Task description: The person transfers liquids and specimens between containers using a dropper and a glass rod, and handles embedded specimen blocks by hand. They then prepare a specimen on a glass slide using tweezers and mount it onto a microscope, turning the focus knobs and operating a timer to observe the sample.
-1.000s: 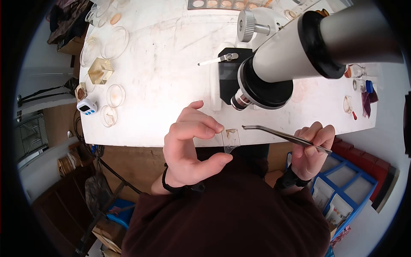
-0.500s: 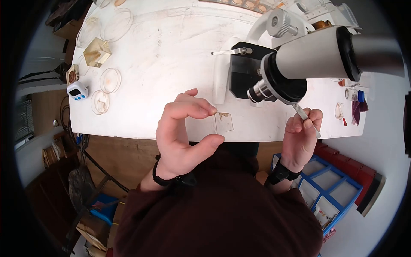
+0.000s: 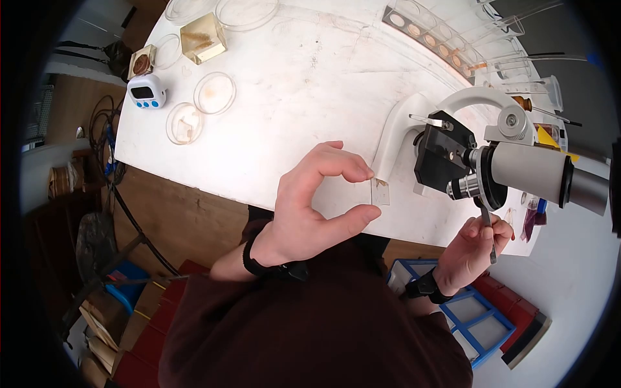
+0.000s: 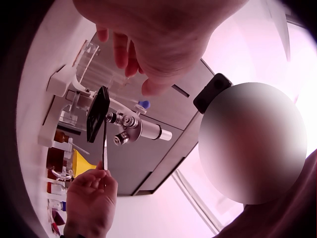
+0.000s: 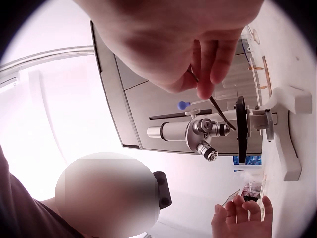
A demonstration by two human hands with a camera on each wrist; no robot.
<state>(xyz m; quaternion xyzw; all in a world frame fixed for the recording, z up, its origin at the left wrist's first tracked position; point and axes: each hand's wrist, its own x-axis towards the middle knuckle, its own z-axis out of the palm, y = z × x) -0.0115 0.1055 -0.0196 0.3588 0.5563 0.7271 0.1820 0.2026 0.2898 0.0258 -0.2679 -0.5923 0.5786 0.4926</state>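
Observation:
Between the thumb and index finger of my left hand (image 3: 304,200), a clear glass slide (image 3: 381,192) with a brownish specimen is held by its edges, near the table's front edge. My right hand (image 3: 469,252) pinches metal tweezers (image 3: 487,223). In the right wrist view the tweezers (image 5: 221,113) reach in between the objective lens (image 5: 221,130) and the black stage (image 5: 241,131) of the microscope. In the head view their tips are hidden behind the nosepiece. A metal stage clip (image 3: 427,121) juts out from the stage.
The microscope (image 3: 530,171) stands tilted back on the right of the white table (image 3: 310,97). To the left are petri dishes (image 3: 215,92), a clear resin block (image 3: 204,39) and a white timer (image 3: 147,92). Glassware and a rack (image 3: 430,42) line the back right.
My right hand has carried the tweezers from beside the slide over to the microscope stage. The left hand keeps hold of the slide. The head view has turned toward the right.

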